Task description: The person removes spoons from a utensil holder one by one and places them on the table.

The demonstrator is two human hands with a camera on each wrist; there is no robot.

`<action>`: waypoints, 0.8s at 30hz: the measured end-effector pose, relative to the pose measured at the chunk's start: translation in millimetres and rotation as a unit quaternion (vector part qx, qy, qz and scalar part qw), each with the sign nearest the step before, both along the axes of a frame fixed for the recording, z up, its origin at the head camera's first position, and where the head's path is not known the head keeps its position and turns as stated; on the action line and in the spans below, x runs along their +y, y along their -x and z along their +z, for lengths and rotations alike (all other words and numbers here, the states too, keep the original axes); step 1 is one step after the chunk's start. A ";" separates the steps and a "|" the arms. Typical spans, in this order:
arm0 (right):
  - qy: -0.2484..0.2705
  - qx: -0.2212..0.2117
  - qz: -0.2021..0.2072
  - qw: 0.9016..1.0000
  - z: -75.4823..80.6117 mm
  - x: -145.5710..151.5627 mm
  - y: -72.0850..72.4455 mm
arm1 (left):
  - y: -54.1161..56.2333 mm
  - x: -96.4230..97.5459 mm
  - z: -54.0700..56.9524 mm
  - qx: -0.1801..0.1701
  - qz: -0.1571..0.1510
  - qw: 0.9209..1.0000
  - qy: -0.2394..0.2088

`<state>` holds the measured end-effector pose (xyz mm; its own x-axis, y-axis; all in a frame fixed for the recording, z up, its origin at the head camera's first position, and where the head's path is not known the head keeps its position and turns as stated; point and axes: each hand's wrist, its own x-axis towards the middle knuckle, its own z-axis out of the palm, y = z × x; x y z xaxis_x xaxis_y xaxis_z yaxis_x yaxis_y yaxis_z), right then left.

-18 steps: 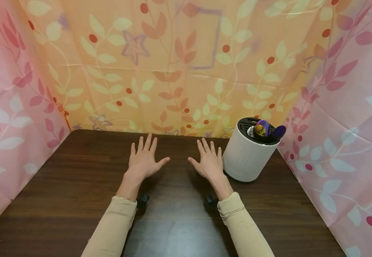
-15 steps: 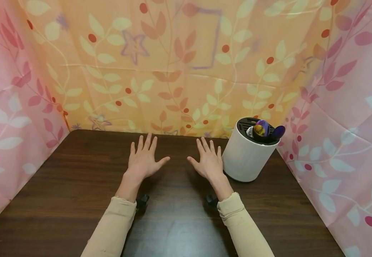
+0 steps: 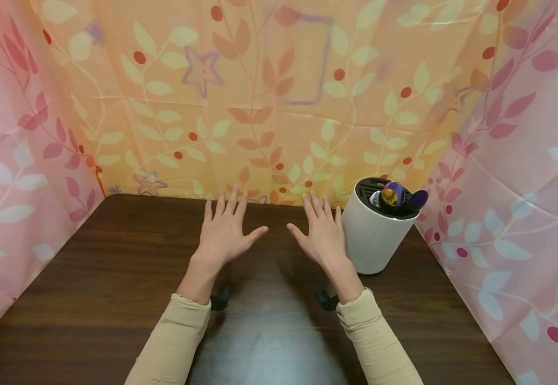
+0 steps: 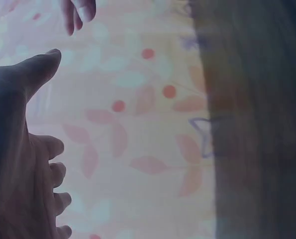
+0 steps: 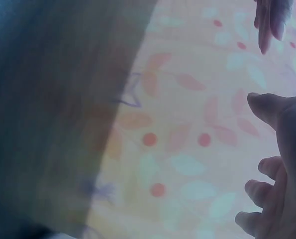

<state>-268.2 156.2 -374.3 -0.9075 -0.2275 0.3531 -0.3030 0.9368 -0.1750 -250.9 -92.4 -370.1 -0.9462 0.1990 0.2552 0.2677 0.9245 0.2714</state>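
My left hand (image 3: 223,232) is held out over the dark wooden table (image 3: 115,267), fingers spread and thumb pointing inward, holding nothing. To its right, my right hand (image 3: 324,235) mirrors it with fingers straight and nothing in them. Just beyond the right hand stands a white cylindrical utensil holder (image 3: 372,240) with a black slotted top, partly overlapped by that hand in the head view. Purple-handled utensils (image 3: 395,193) poke up from the holder's slots; their lower parts are hidden inside. In the left wrist view, the left thumb (image 4: 41,67) and curled-looking fingertips show against the cloth.
Patterned cloth walls enclose the table: an orange leafy curtain (image 3: 254,107) at the back, a pink curtain (image 3: 9,160) on the left and another pink curtain (image 3: 524,214) on the right. A dark wrist-camera mount (image 3: 220,298) sits under the left wrist.
Both hands have moved slightly forward and to the right, rising a little above the table. The utensil holder stays where it was.
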 end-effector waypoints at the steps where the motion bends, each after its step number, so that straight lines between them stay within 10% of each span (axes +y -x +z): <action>1: -0.001 0.006 0.000 1.000 3.7 1.9 -1.2 | -0.9 2.6 3.2 0.005 -0.002 1.000 0.000; 17: 0.028 0.208 0.021 0.978 66.1 65.5 -20.4 | -4.6 66.1 55.0 0.122 -0.056 0.991 -0.009; 24: 0.045 0.213 -0.010 0.976 78.3 118.0 -23.2 | 4.0 108.8 58.2 0.153 -0.083 0.985 -0.009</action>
